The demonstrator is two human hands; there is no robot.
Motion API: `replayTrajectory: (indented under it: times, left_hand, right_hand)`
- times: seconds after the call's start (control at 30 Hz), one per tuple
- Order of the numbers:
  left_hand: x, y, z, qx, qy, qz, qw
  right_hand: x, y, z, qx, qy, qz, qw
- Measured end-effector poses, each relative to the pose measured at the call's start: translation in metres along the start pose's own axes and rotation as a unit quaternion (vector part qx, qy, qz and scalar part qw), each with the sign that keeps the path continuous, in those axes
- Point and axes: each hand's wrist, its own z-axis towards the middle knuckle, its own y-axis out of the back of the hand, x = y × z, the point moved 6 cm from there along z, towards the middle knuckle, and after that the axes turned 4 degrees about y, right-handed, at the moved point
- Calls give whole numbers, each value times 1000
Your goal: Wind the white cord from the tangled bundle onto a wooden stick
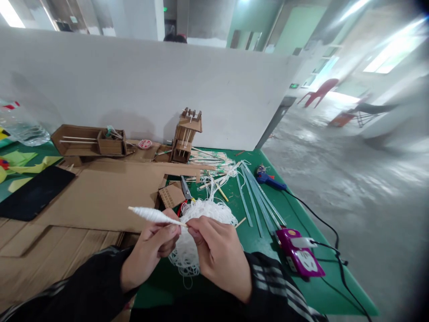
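A thin wooden stick wound with white string (147,213) lies across between my two hands, its bare tip pointing left. My left hand (156,241) pinches the wound part near its right side. At the stick's bare right end, my right hand (216,250) grips it between thumb and fingers. Below and behind the hands spreads a loose, tangled heap of white string (208,212), partly covered by them. Scissors (186,188) stand just beyond the heap, next to a small cardboard box (171,195).
Clear glue sticks (258,201), a blue glue gun (271,180) and a purple power strip (299,252) with cables lie to the right. Several thin sticks (211,161) are scattered behind. Cardboard structures (186,134) stand by the white partition (150,85). Cardboard sheets (110,192) cover the left.
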Motion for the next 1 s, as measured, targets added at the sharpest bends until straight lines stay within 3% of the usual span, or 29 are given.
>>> replayTrajectory:
  times: [0.2,0.4,0.6,0.8,1.0]
  left_hand:
    - [-2,-1,0,-6,5,20,1000]
    - [-2,-1,-1,0,1,15,1000]
    - [-2,-1,-1,-3,6,7,1000]
    - [-1,1,-1,1,0,3,1000]
    - [1,4,0,-14,3,2,1000]
  right_hand:
    - [-7,-2,0,-22,-66,22,997]
    - [-1,1,2,-7,-12,5,1000]
    - [-4,2,2,-5,-61,23,998]
    - [-1,-1,2,14,-17,13,1000]
    - [-5,0,3,5,-54,16,998]
